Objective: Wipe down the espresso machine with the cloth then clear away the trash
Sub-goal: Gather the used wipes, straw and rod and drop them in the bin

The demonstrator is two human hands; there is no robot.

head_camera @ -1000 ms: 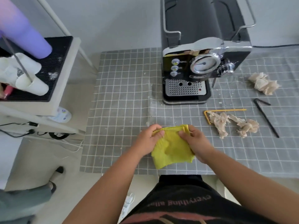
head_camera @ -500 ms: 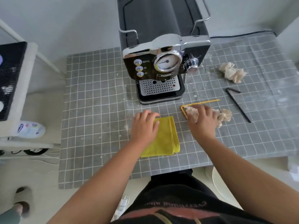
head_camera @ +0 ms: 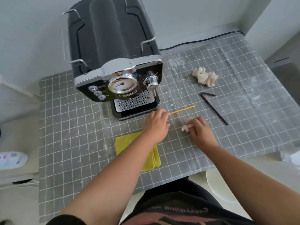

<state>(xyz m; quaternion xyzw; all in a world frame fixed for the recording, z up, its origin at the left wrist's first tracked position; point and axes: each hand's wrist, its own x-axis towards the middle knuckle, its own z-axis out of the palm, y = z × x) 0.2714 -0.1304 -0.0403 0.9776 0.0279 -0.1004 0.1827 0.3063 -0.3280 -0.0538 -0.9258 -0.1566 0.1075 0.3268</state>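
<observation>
Left hand pinches a thin yellow straw; right hand clutches crumpled tissue (soft, wadded).

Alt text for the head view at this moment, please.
Right hand gathers a crumpled beige paper wad while left hand grasps a thin yellow straw, in front of a black-and-chrome espresso machine; a folded yellow cloth lies beneath the left forearm.

Grey checked tablecloth, black power cord, white wall
</observation>
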